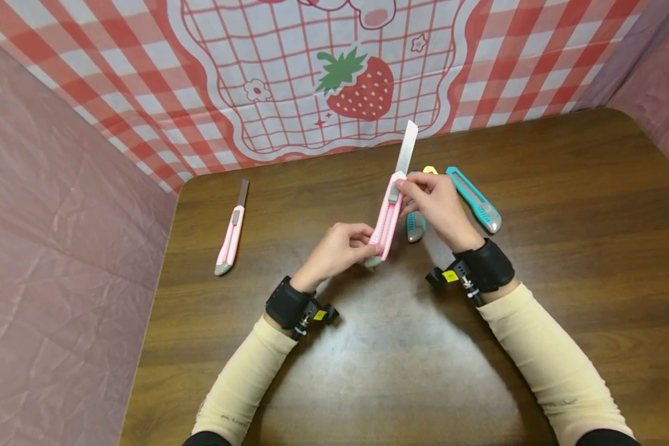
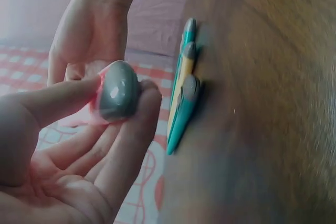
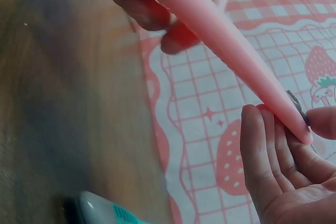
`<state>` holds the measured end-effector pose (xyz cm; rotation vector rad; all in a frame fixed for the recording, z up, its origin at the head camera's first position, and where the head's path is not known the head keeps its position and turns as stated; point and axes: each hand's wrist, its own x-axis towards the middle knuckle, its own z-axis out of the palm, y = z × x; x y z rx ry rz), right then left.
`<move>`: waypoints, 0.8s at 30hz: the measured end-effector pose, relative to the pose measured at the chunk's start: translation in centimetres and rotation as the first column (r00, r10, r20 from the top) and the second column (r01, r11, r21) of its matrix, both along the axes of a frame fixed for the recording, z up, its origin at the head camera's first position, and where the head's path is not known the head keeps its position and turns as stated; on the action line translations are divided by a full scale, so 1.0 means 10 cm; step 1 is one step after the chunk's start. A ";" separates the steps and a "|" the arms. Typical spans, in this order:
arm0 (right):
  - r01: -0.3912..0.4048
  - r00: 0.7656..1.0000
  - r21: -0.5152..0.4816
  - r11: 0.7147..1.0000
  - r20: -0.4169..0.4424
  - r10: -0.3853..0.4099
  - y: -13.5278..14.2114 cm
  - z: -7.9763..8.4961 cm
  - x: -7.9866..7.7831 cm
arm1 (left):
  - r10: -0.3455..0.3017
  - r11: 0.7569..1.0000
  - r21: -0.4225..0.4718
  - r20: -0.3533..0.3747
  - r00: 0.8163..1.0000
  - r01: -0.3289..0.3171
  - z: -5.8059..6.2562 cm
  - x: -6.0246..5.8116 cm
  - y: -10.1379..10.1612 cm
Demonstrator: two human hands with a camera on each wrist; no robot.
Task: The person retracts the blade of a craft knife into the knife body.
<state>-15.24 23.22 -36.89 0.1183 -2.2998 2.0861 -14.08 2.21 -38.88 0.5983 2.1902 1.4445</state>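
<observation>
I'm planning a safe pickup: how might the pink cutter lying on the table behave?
The pink cutter likely lifts stiffly: its handle looks like hard plastic. Lying flat, it probably won't roll. The thin extended blade might snap if pushed sideways.

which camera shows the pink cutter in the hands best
The head view: the pink cutter shows nearly full length, its blade extended. The left wrist view shows mainly its grey end; the right wrist view shows its pink casing but no blade.

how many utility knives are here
5: the left hand and right hand hold a pink utility knife; another pink one lies far left; a teal one, yellow one and second teal one lie near the right hand, two partly hidden from above.
</observation>
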 end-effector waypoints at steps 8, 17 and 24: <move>0.058 0.998 0.048 0.997 -0.015 -0.057 0.08 0.04 0.00 | -0.088 0.986 0.160 0.256 0.963 0.047 -0.08 0.00 0.04; 0.045 0.999 0.120 0.992 -0.008 -0.045 0.07 0.04 0.01 | -0.125 0.986 0.137 0.213 0.969 0.097 -0.12 0.01 0.04; 0.025 1.000 0.078 0.997 -0.010 -0.024 0.08 0.05 0.01 | -0.064 0.995 0.088 0.126 0.990 0.054 -0.14 0.01 0.04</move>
